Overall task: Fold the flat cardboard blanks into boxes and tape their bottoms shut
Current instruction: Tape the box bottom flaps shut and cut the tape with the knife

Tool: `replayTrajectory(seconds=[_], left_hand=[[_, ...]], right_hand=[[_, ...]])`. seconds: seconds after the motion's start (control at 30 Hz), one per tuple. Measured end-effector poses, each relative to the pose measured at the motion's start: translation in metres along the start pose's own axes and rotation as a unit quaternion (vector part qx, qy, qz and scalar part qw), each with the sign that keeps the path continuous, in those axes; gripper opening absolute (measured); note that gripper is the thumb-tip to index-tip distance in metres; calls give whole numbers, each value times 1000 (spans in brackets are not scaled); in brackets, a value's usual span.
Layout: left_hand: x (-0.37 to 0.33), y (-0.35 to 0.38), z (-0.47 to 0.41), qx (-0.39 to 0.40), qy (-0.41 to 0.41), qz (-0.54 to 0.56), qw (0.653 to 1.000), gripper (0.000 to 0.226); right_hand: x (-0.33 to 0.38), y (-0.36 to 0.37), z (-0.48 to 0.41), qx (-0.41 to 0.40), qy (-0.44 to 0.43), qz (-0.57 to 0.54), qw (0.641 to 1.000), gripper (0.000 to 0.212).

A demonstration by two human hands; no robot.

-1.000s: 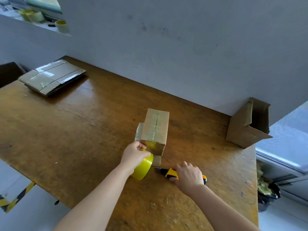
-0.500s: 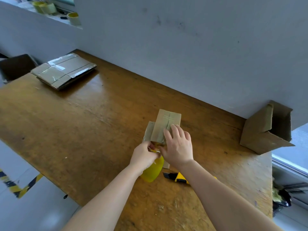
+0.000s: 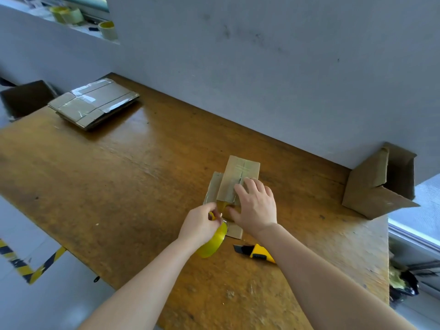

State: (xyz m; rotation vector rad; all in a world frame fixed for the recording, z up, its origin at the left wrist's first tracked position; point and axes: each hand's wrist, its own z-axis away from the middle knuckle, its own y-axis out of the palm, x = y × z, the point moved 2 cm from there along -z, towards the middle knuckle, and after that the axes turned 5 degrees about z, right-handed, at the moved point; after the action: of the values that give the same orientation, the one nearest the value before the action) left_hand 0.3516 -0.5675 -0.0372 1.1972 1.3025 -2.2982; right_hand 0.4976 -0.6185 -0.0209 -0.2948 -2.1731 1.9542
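A small folded cardboard box (image 3: 240,172) stands bottom-up in the middle of the wooden table (image 3: 123,186), tape running along its centre seam. My right hand (image 3: 256,206) lies flat on the box's near end, fingers spread and pressing the tape down. My left hand (image 3: 202,222) grips a yellow tape roll (image 3: 212,244) just in front of the box, with the tape stretched from the roll up to the box's near face. A yellow box cutter (image 3: 256,252) lies on the table beside my right forearm.
A stack of flat cardboard blanks (image 3: 92,104) lies at the table's far left corner. One finished open box (image 3: 378,184) lies on its side at the far right by the wall. Spare tape rolls (image 3: 107,29) sit on a ledge above. The table's front edge drops to the floor.
My right hand left the box cutter on the table and came up onto the box, where it now presses the tape. My left hand stayed on the tape roll.
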Motion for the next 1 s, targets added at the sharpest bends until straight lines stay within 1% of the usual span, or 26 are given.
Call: replayTrajectory(seconds=[0.07, 0.27, 0.37, 0.47, 0.6, 0.7, 0.77, 0.83, 0.87, 0.93, 0.97, 1.0], left_hand=[[-1, 0, 1, 1, -8, 0, 1000, 18], [0, 2, -2, -4, -46, 20, 999, 12], [2, 4, -5, -1, -56, 28, 998, 8], [1, 6, -7, -5, -57, 37, 998, 9], [0, 7, -8, -2, -35, -18, 999, 9], [0, 5, -8, -6, 5, -97, 995, 9], [-3, 2, -9, 1, 31, -129, 991, 7], [-4, 0, -9, 26, 51, -159, 986, 6], [-4, 1, -8, 61, 56, -187, 979, 5], [-3, 12, 4, 154, 69, -263, 950, 8], [-1, 20, 13, 178, 77, -288, 938, 8], [2, 26, 20, 173, 85, -297, 935, 7]], right_hand=[[2, -3, 1, -11, 5, 3, 1000, 56], [2, -5, -1, -6, 12, -10, 1000, 56], [3, -3, -1, -9, 8, 9, 1000, 60], [6, -1, -5, -10, 14, 31, 999, 58], [10, 1, -6, -13, 17, 44, 999, 54], [10, 3, -5, -18, 15, 38, 999, 52], [12, 2, -6, -9, 20, 37, 999, 51], [13, 3, -6, -2, 22, 36, 999, 50], [13, 3, -6, 1, 22, 32, 999, 50], [11, 4, -7, 2, 17, 28, 999, 50], [10, 4, -8, 2, 14, 28, 999, 50], [10, 3, -8, 2, 14, 29, 999, 51]])
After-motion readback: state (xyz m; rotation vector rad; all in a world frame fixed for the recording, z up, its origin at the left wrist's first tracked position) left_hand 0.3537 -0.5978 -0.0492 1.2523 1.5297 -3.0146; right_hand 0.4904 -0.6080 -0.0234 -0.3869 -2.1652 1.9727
